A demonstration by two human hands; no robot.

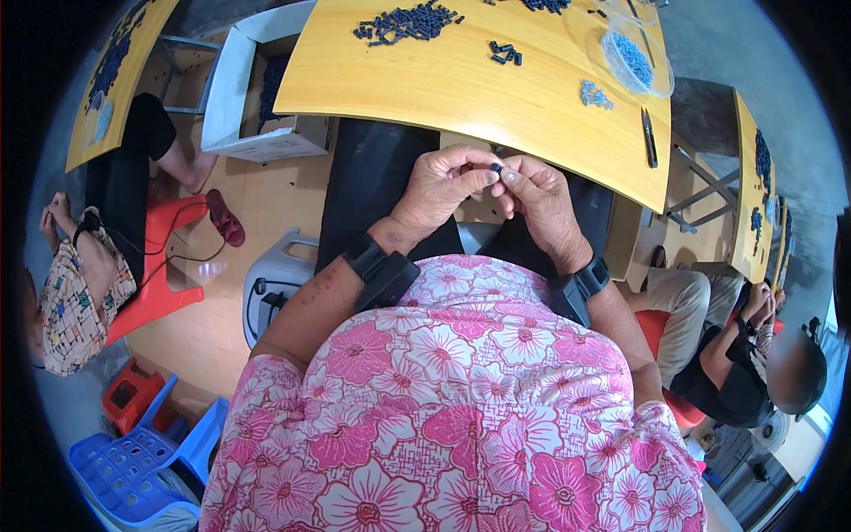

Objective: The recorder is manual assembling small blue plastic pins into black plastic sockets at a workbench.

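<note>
Just in front of the table's near edge, my left hand (446, 183) and my right hand (542, 197) meet fingertip to fingertip. Pinched between both thumbs and forefingers is a small dark cylindrical piece (496, 168), mostly covered by the fingers. Beyond my hands, a small cluster of black cylindrical pieces (506, 54) lies on the yellow tabletop (372, 84). Farther left on it is a larger heap of similar pieces (409, 23). To the right, a few pale blue translucent bits (595, 95) lie near a clear bowl (665, 82) of small light blue pieces.
A slim black pen-like tool (650, 137) lies near the table's right edge. At the left stands an open white cardboard box (232, 93) with dark pieces inside. Seated people are on both sides, by other tables. A grey stool (275, 275) and blue plastic chair (124, 470) are at lower left.
</note>
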